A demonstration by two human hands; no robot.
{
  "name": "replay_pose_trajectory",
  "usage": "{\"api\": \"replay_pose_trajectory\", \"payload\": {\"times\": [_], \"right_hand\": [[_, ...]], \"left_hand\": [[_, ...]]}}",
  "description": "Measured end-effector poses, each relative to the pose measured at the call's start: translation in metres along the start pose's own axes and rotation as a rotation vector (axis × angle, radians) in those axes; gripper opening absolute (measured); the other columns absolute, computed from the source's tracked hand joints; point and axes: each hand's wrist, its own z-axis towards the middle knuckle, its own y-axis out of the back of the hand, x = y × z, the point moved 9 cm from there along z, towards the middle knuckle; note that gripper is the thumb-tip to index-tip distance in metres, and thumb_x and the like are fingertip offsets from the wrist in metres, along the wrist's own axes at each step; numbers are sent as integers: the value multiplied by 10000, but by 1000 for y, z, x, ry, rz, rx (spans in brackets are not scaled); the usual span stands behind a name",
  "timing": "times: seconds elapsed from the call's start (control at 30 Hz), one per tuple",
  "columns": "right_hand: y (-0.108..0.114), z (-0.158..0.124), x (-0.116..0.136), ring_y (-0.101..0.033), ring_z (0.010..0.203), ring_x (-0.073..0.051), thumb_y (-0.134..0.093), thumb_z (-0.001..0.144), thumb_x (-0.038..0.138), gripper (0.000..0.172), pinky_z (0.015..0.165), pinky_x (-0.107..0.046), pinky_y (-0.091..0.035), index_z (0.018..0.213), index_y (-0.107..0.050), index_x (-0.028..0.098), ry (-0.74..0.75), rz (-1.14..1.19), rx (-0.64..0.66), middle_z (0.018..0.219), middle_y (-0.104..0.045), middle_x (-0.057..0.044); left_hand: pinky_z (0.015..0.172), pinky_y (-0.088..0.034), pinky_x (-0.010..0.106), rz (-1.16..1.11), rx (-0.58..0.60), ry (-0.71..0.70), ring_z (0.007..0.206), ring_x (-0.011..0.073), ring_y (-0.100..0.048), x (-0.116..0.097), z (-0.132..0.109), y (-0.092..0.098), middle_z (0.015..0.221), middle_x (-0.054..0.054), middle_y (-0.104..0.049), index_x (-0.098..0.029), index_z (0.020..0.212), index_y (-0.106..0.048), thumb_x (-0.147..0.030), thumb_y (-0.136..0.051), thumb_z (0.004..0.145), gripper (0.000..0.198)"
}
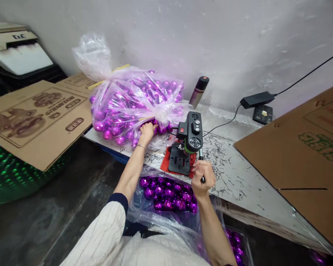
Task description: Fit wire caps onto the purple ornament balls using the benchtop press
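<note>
My left hand [147,132] is at the gap of a clear plastic bag [92,51] full of shiny purple baubles [120,140]. Its fingers are curled among the baubles, and the fingertips are partly hidden, so what they hold cannot be made out. My right hand [203,178] is closed around the black-tipped lever handle [202,180] of a small black press [194,132]. The press stands on a red sheet [165,162] on the table, its slotted black base plate [179,159] in front. No bauble is visible on that plate.
More purple baubles [169,195] lie in a plastic-lined container at the table's front edge. Black scraps litter the white table [238,177]. A spray can [199,91] and a power adapter [256,99] stand behind. Cardboard [44,114] flanks the left, a carton [302,147] the right.
</note>
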Motion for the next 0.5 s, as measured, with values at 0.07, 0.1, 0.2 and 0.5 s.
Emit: {"api": "replay_pose_trajectory", "payload": {"times": [0.07, 0.1, 0.2, 0.5], "right_hand": [[0, 0, 0, -614, 652, -151, -475, 945, 59, 277, 607, -299, -454, 734, -531, 228, 5, -1, 6, 671, -591, 12], [0, 0, 0, -613, 653, -153, -475, 945, 60, 275, 610, -301, -455, 736, -533, 229, 4, 0, 9, 670, -591, 13], [-1, 0, 0, -602, 657, -145, -473, 946, 59, 267, 608, -294, -453, 748, -531, 228, 6, 3, 21, 683, -588, 12], [-1, 1, 2, -593, 660, -130, -469, 963, 66, 261, 598, -267, -455, 761, -506, 228, 33, 7, 18, 683, -556, 18]], "left_hand": [[989, -512, 483, 3, 40, -113, 1150, 412, -698, -5, -11, -11, 1205, 282, -699, -84, 1211, -681, -366, -634, 992, 360], [1001, -512, 481, -1, 56, -176, 1159, 400, -696, -6, -19, -17, 1259, 269, -673, -106, 1284, -645, -311, -665, 968, 377], [1053, -501, 474, -73, 89, -325, 1214, 360, -674, -6, -38, -31, 1372, 236, -596, -160, 1421, -528, -192, -702, 912, 539], [1036, -499, 470, -223, 126, -93, 1196, 412, -691, 17, -25, -36, 1168, 265, -734, -89, 1334, -525, -393, -786, 871, 612]]}}
